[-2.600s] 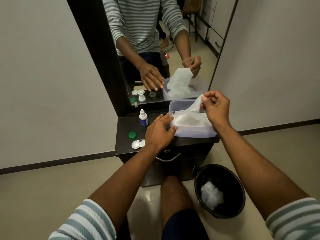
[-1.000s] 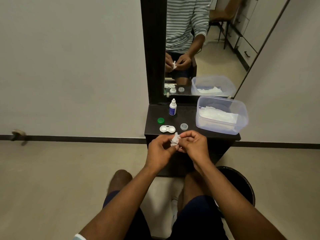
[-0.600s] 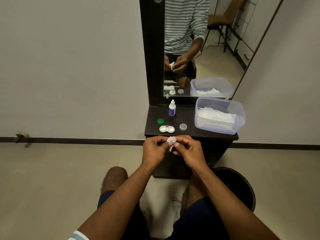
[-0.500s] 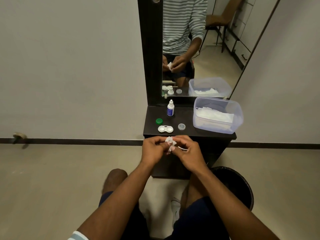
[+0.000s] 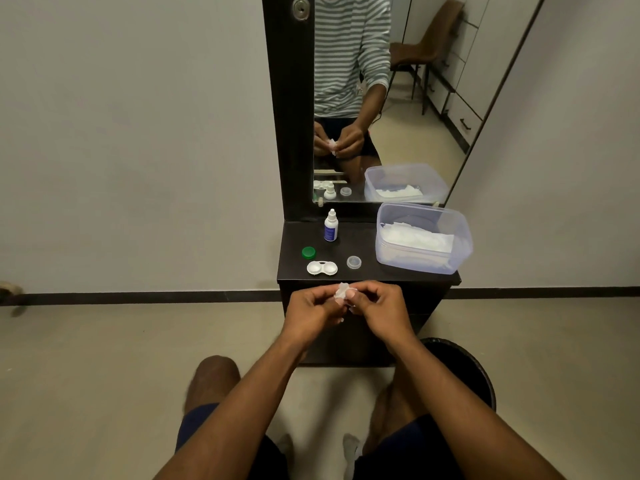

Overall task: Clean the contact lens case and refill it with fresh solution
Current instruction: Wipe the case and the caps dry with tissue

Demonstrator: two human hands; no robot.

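The white contact lens case (image 5: pixel 322 268) lies open near the front edge of the dark vanity top (image 5: pixel 367 244). Its green cap (image 5: pixel 308 252) sits just behind it on the left, and a clear cap (image 5: pixel 354 262) lies to its right. The small white solution bottle (image 5: pixel 331 230) stands upright at the back by the mirror. My left hand (image 5: pixel 313 311) and my right hand (image 5: pixel 381 308) meet just in front of the table's front edge. Both pinch a small crumpled white tissue (image 5: pixel 343 292). Whether anything is wrapped inside it is hidden.
A clear plastic box (image 5: pixel 460 237) holding white tissues stands on the right side of the top. A black bin (image 5: pixel 464 368) sits on the floor under my right forearm. The mirror (image 5: pixel 381 98) rises behind the top. My knees are below.
Earlier my right hand pulled a tissue from the plastic box while my left steadied it. Both hands now hold that tissue crumpled in front of the table, fingers shifting slightly.
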